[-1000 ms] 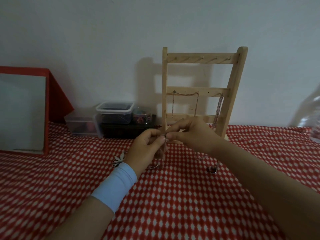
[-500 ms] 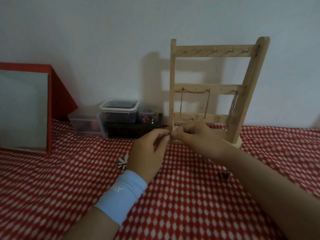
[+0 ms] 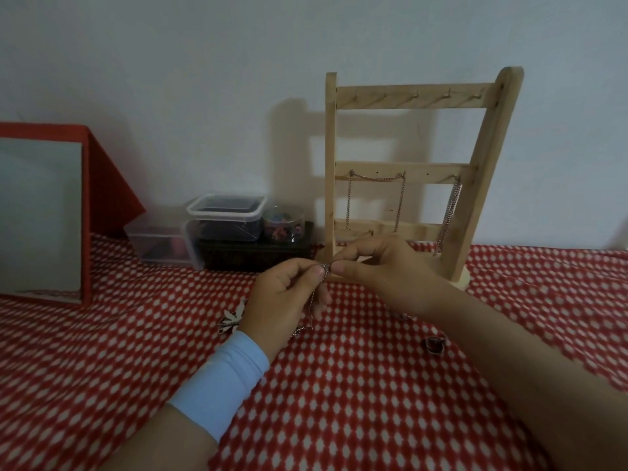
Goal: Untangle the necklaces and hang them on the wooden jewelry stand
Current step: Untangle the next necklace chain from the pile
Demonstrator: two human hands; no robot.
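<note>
Both hands meet in front of the stand's foot and pinch one thin chain (image 3: 311, 305) between thumb and forefinger, fingertips almost touching. The left hand (image 3: 285, 300) holds it from the left, the right hand (image 3: 384, 273) from the right, with its other fingers curled above. A small bunch of links shows at the pinch. From there the chain falls down past the left palm to the cloth (image 3: 339, 402), where its end lies just beside the left wrist. Whether it has a knot is too small to tell.

A pale blue wristband (image 3: 221, 379) sits on the left forearm. A white flower charm (image 3: 234, 317) lies on the cloth just left of the left hand. A small dark ring (image 3: 433, 346) lies near the right forearm.

Just behind the hands the stand (image 3: 407, 96) is upright on the red and white cloth, close to the wall. Its top rail has bare hooks. On the middle rail a draped chain (image 3: 375, 178) hangs from two hooks with both ends down, and a second chain (image 3: 450, 215) hangs at the right post.

Left of the stand, far against the wall, are a lidded tub (image 3: 226, 215), a small jar (image 3: 283, 220), a dark box (image 3: 255, 256) under them and a clear box (image 3: 156, 243). At the far left stands a red-framed mirror (image 3: 40, 215).
</note>
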